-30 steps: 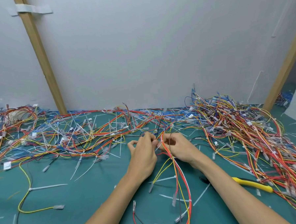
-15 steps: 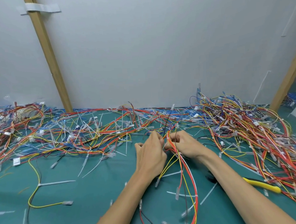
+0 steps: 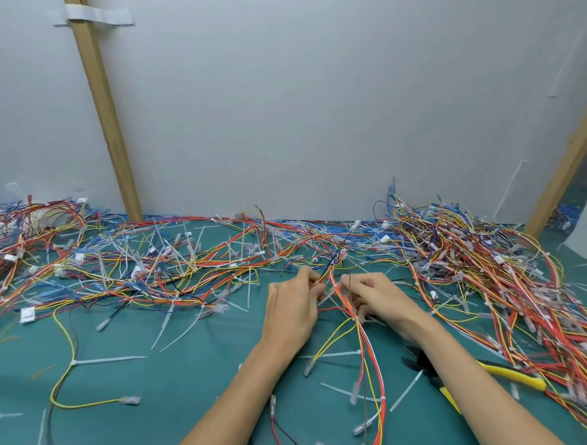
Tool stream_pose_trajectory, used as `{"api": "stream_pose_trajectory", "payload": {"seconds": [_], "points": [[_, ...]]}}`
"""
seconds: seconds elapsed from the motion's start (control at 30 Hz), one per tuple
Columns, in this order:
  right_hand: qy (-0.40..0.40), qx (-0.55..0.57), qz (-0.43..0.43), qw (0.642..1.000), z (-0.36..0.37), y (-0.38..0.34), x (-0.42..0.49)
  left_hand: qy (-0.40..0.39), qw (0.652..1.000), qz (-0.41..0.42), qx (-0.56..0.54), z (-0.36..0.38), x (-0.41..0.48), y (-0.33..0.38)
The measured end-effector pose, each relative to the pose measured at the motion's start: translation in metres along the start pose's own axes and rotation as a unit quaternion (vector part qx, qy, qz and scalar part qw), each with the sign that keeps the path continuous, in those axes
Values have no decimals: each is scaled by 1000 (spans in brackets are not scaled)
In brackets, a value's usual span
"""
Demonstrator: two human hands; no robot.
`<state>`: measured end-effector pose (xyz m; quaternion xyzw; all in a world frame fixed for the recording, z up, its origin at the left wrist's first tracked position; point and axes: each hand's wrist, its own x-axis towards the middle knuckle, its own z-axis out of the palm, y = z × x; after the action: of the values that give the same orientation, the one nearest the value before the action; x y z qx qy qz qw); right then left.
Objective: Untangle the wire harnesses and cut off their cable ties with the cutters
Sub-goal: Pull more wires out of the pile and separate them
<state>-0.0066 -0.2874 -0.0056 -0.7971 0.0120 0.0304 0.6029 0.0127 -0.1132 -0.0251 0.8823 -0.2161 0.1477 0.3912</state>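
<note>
A bundle of red, orange and yellow wires (image 3: 366, 361) runs from the table's near edge up between my hands. My left hand (image 3: 291, 311) pinches this wire harness near its top, fingertips closed on the strands. My right hand (image 3: 379, 297) grips the same harness from the right, fingers curled around a thin strand. White cable ties (image 3: 336, 354) stick out from the bundle below my hands. The cutters (image 3: 497, 373), yellow handles and black jaws, lie on the green mat (image 3: 178, 391) under my right forearm, partly hidden by it.
A thick heap of tangled harnesses (image 3: 492, 273) fills the right side. Another tangle (image 3: 117, 269) spreads across the back and left. A loose yellow wire (image 3: 64, 377) and cut cable ties (image 3: 110, 360) lie at the left front. Wooden posts (image 3: 106, 113) stand against the white wall.
Both hands have stayed on the harness and moved slightly apart, spreading the strands. The view has tilted up and shifted, so the hands sit lower in the frame.
</note>
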Motion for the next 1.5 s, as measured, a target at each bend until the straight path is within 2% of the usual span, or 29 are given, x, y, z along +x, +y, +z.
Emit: {"api": "stream_pose_trajectory", "payload": {"seconds": [0.07, 0.23, 0.4, 0.47, 0.53, 0.6, 0.7, 0.77, 0.93, 1.07, 1.27, 1.37, 1.43, 1.5], "points": [[15, 21, 7, 1000, 0, -1, -1, 3, 1000, -3, -4, 0, 0, -1], [48, -24, -35, 998, 0, 0, -5, 27, 999, -12, -45, 2, -1, -4], [19, -81, -63, 995, -1, -3, -16, 98, 994, -48, -15, 3, 2, -10], [53, -157, -74, 983, -3, -5, -18, 121, 991, -51, 27, 2, 1, -10], [121, -270, -89, 951, -8, -14, -22, 137, 988, -47, 60, 2, 1, -9], [111, -299, -56, 946, -15, -28, -28, 142, 986, -47, 75, 2, 0, -6], [-15, -289, 70, 955, -10, -43, -39, 151, 985, -48, 70, 1, 0, -5], [-67, -290, 105, 949, 1, -43, -40, 159, 984, -46, 62, 0, -1, -5], [-27, -249, 76, 965, 15, -37, -36, 170, 984, -32, 38, -1, -2, -4], [-38, -164, 49, 985, 11, -37, -36, 165, 986, 33, -13, -1, -4, 0], [5, -24, 22, 999, 1, -38, -35, 229, 966, 114, 36, -6, -2, 3], [9, -13, -5, 1000, -2, -40, -34, 140, 977, 162, -17, -2, -4, 1], [3, -16, -13, 1000, -2, -40, -34, 61, 984, 153, -64, -1, -6, 0], [5, -11, -11, 1000, -2, -39, -34, 29, 987, 133, -85, 0, -5, -2]]}}
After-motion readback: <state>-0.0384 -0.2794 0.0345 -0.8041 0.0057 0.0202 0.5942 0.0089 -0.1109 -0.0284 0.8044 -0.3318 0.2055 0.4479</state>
